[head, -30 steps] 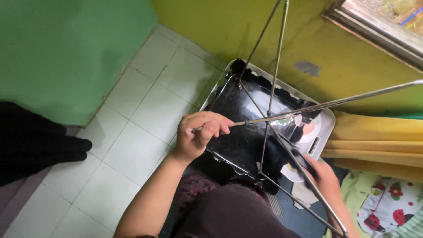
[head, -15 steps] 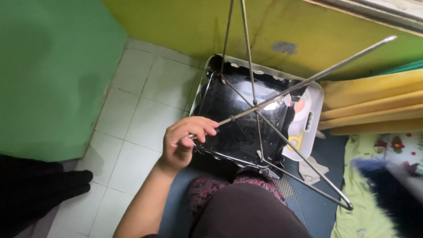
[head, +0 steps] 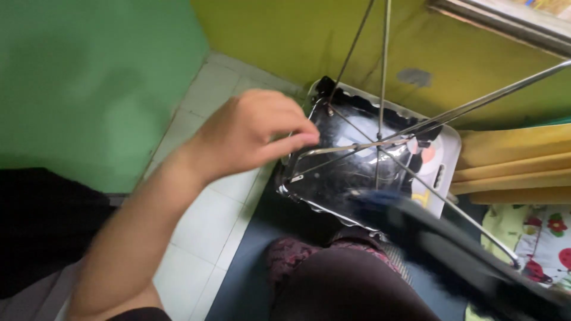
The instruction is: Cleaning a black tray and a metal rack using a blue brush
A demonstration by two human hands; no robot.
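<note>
My left hand [head: 250, 134] is raised over the white tiled floor, its thumb and fingers pinched at the near end of a thin metal rod [head: 357, 147]. The rod belongs to a wire frame of several crossing rods [head: 380, 89] that stands over a shiny black tray with a wavy rim [head: 333, 178]. The black tray lies on a white tray with handle slots [head: 443, 157] against the yellow wall. My right hand is out of view. A blurred black thing [head: 452, 249] sweeps across the lower right, in front of the frame.
A green wall [head: 89, 77] closes the left side and a yellow wall [head: 309, 35] the back, with a window sill at top right. Folded yellow cloth [head: 517, 160] and a ladybird-print fabric [head: 541, 232] lie at right. Dark cloth [head: 41, 226] lies at left.
My left hand has lifted and come closer to the camera, still at the rod's end. The blurred black thing has swung in from the right over the tray's near corner.
</note>
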